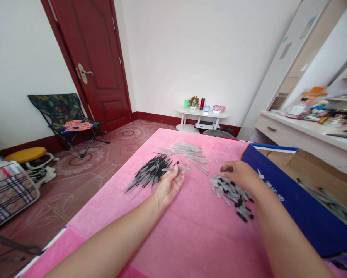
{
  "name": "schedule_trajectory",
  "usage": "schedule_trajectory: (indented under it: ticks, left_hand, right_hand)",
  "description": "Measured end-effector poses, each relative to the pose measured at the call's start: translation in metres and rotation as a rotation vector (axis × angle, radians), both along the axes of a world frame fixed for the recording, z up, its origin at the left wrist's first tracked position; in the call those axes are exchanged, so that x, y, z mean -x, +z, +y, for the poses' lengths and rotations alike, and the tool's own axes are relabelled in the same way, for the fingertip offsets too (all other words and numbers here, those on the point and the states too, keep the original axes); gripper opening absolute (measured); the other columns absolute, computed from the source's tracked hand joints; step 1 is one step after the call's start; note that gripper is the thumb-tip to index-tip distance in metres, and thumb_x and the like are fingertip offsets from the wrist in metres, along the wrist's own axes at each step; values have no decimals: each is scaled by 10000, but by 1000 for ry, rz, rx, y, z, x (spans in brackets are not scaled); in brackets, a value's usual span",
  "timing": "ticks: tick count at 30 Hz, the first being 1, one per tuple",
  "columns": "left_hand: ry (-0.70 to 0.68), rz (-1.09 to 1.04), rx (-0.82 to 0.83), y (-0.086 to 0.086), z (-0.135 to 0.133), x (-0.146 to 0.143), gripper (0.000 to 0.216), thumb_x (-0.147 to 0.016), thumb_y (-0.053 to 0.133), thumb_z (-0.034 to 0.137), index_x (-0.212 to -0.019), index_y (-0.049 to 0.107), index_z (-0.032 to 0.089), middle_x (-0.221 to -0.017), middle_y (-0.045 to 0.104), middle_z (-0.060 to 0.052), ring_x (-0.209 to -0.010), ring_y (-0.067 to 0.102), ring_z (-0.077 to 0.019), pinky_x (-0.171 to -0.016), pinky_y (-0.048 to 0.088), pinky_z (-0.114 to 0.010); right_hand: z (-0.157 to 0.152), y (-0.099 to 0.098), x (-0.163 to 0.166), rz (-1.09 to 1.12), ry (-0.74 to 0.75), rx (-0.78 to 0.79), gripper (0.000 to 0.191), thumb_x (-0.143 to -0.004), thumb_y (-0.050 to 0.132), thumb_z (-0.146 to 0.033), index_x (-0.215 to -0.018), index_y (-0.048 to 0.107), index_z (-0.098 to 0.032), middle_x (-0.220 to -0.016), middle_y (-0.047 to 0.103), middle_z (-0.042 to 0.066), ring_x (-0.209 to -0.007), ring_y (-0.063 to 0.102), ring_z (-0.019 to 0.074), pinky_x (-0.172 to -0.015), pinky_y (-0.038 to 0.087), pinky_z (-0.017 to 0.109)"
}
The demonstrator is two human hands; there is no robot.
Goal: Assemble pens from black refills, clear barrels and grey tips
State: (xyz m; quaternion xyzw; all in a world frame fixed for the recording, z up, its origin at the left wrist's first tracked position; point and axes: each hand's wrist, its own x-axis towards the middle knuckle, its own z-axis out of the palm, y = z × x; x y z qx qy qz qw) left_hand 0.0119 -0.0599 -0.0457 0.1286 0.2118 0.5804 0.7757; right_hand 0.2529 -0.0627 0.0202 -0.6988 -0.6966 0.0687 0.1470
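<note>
My left hand [171,185] is closed on a slim pen [185,168], held level between thumb and fingers above the pink cloth [187,227]. Just left of that hand lies a heap of thin dark pen refills [150,172]. Beyond it, clear pen barrels [187,148] are spread in a loose pile. Over a heap of pen caps [233,195], some whitish and some black, my right hand [239,173] has its fingertips pinched together. What those fingers hold, if anything, I cannot make out.
A blue cardboard box [295,208] with pens inside stands along the right of the table. Behind it is a white dresser [273,125]. A folding chair [65,112] and yellow stool [27,154] are at left; a low white side table [201,112] stands by the far wall.
</note>
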Motion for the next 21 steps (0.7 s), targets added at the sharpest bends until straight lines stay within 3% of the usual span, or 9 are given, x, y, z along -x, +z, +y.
schedule_trajectory:
  ticks: [3,7,12,21]
  left_hand:
    - [-9,19,-15,-1,0,-1,58,-709,614,95,-764,609,112,-710,653,-31,-626,627,-98,-593,519,-179]
    - [-19,24,-34,-3,0,-2,70,-693,632,103,-755,602,117,-713,652,-27,-638,629,-104,-603,518,-190]
    - [-20,34,-42,-4,1,-2,88,-688,639,108,-764,597,119,-719,650,-24,-639,627,-103,-612,518,-196]
    - [-24,47,-33,-3,1,-2,90,-682,646,115,-735,574,124,-705,646,-13,-637,629,-107,-600,514,-195]
  right_hand:
    - [-6,9,-2,13,40,18,138,-632,556,-296,-670,651,-204,-650,642,21,-578,559,132,-508,349,213]
    - [-18,12,-1,-23,133,156,56,-581,578,-217,-541,615,-203,-537,596,-12,-509,531,112,-472,314,203]
    - [-41,10,-2,-220,50,336,119,-494,601,-115,-493,634,-229,-509,585,-15,-466,519,121,-412,242,213]
    - [-62,-1,3,-400,48,281,186,-540,550,-126,-629,651,-255,-701,642,30,-683,595,204,-501,299,247]
